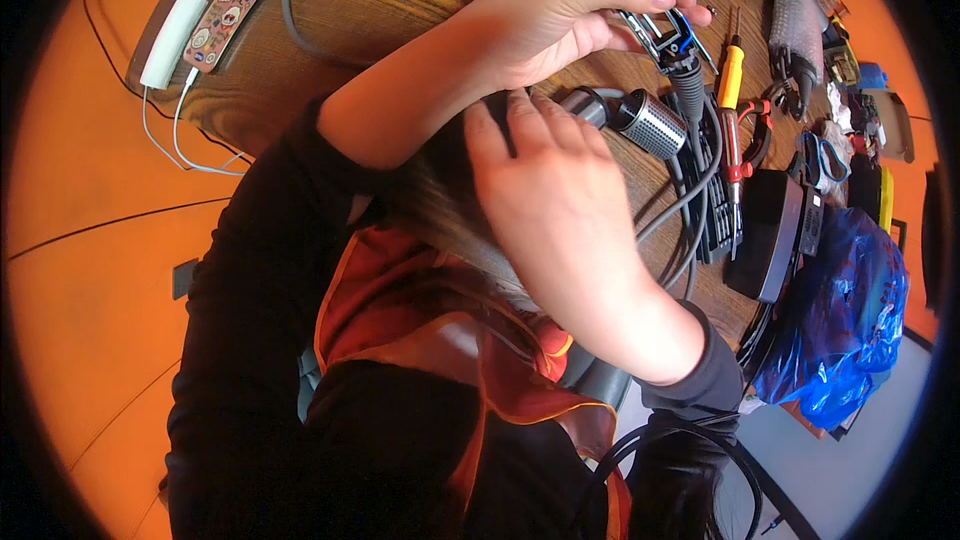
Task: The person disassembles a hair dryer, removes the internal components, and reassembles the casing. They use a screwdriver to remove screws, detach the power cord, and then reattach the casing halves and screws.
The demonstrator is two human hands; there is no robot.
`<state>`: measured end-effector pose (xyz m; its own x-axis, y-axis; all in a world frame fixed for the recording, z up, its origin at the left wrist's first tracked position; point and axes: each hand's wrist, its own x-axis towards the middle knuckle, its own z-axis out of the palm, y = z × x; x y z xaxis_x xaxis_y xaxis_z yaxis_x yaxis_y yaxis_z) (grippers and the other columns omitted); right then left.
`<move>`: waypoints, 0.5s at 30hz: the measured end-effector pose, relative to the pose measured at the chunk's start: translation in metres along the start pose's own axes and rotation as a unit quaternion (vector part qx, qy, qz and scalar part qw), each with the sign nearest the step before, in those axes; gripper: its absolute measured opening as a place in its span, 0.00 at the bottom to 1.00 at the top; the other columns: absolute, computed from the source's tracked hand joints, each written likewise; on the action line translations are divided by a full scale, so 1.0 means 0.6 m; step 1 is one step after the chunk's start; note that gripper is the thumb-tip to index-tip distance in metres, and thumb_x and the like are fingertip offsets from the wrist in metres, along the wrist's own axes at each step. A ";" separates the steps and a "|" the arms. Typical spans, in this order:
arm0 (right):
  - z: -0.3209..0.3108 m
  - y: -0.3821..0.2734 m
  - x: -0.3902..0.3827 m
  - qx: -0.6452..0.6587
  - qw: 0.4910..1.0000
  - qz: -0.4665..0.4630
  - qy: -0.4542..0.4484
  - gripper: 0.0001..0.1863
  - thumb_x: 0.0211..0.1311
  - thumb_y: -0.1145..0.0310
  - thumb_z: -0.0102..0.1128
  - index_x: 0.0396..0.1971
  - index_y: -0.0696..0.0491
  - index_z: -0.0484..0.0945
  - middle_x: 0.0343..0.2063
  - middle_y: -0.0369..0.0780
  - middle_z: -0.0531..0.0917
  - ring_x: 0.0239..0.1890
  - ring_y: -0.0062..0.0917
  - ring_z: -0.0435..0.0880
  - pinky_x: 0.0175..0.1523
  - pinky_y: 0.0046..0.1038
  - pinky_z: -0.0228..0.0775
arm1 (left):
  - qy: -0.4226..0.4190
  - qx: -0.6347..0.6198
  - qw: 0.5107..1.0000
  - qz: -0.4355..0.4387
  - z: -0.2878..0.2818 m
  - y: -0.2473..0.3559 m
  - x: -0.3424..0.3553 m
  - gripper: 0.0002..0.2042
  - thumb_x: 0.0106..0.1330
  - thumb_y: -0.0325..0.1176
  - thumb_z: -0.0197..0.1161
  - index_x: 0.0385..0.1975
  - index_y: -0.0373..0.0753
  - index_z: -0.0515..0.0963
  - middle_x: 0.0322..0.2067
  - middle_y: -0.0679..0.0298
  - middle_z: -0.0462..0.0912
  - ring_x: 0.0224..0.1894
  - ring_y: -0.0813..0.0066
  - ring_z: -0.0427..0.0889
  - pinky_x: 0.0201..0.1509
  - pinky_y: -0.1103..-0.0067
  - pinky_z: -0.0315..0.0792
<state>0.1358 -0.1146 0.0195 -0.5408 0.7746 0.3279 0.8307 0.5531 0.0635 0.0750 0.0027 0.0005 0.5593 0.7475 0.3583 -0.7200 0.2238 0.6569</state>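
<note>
My left hand (590, 25) is raised over the table at the top, thumb and fingers closed round an opened black appliance handle (650, 25). Inside its housing a blue wire shows, and a ribbed grey cord sleeve (686, 90) leaves the lower end. The far end of the handle is cut off by the upper rim. Below my left wrist, my right hand (555, 180) shows its back, its fingers a little apart and bent downward beside a dark brown shape (440, 175). I see nothing held in it. A perforated metal cylinder (650, 125) lies just right of its fingers.
Right of the handle lie a yellow screwdriver (733, 75), a red-handled tool (731, 140), a bubble-wrapped item (797, 30) and a black box (765, 235). A blue plastic bag (835, 315) sits at the right edge. Upper left are a patterned phone case (235, 5) and white cable (180, 125).
</note>
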 end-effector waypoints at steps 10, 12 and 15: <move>0.008 -0.016 -0.003 0.046 0.996 -0.023 -0.067 0.10 0.44 0.72 0.51 0.30 0.57 0.74 0.34 0.45 0.76 0.37 0.32 0.76 0.38 0.25 0.67 | 0.022 -0.045 0.998 -0.049 0.009 0.017 -0.002 0.09 0.59 0.17 0.47 0.34 0.39 0.59 0.40 0.51 0.73 0.45 0.61 0.74 0.43 0.68 0.74; -0.013 -0.009 -0.008 0.112 0.988 -0.013 -0.110 0.11 0.44 0.74 0.52 0.32 0.57 0.73 0.38 0.46 0.75 0.38 0.33 0.76 0.38 0.25 0.70 | 0.052 -0.032 0.995 -0.079 0.008 0.021 -0.003 0.10 0.59 0.17 0.47 0.35 0.40 0.58 0.41 0.50 0.73 0.45 0.61 0.74 0.42 0.67 0.75; -0.048 0.010 -0.018 0.223 0.970 -0.009 -0.097 0.13 0.45 0.75 0.53 0.35 0.58 0.73 0.40 0.46 0.74 0.38 0.35 0.77 0.38 0.27 0.72 | 0.023 0.042 0.998 -0.042 0.006 0.022 -0.006 0.10 0.61 0.23 0.48 0.39 0.43 0.59 0.42 0.53 0.72 0.48 0.59 0.72 0.47 0.63 0.72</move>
<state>0.1502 -0.1285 0.0432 -0.6045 0.7833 0.1451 0.7047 0.6108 -0.3610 0.0648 0.0005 0.0106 0.5958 0.7566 0.2692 -0.6330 0.2360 0.7373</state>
